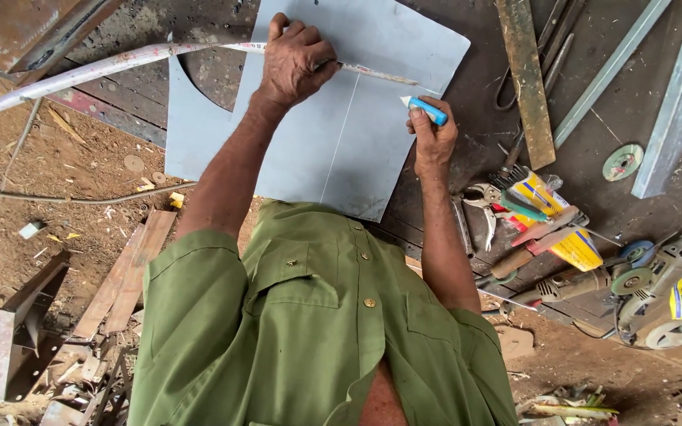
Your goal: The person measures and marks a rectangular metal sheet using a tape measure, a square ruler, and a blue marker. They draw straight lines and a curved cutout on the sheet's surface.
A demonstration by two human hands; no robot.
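Observation:
A grey metal sheet (309, 158) lies on the dark workbench, with a curved cut-out at its left edge and a thin straight line scribed down its middle. My left hand (294, 59) is clenched around a long, worn whitish bar (104, 69) and presses it across the top of the sheet. My right hand (433, 138) grips a blue and white marker (426, 109). The marker's tip rests on the sheet just below the bar's right end.
Right of the sheet lie a rusty flat bar (526, 79), grey angle bars (672, 102), a cutting disc (622, 162), snips (483, 201), a brush, yellow packets and angle grinders (665, 300). To the left, the dirt ground holds a cable, wood slats (124, 276) and a steel bracket (17, 331).

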